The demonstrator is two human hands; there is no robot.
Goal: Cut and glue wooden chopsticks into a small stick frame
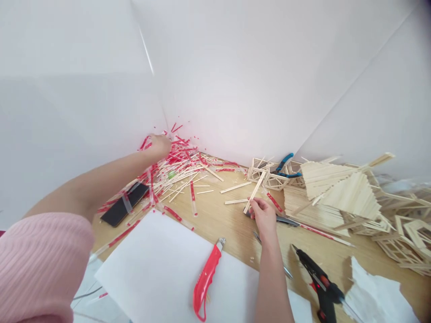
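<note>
My left hand (159,144) reaches far into the corner, into a heap of red-and-clear wrappers and thin wooden sticks (178,168); its fingers are curled and buried in the heap. My right hand (264,215) rests on the wooden table (218,220) and pinches a wooden stick (255,192) that slants up and away. A small stick frame (269,175) lies just beyond that stick.
A red utility knife (206,280) lies on a white sheet (158,269). A black glue gun (319,282) sits at the lower right, blue-handled pliers (286,166) behind. Stick-built structures (353,197) crowd the right. A black phone (125,204) lies at the left. White walls enclose the corner.
</note>
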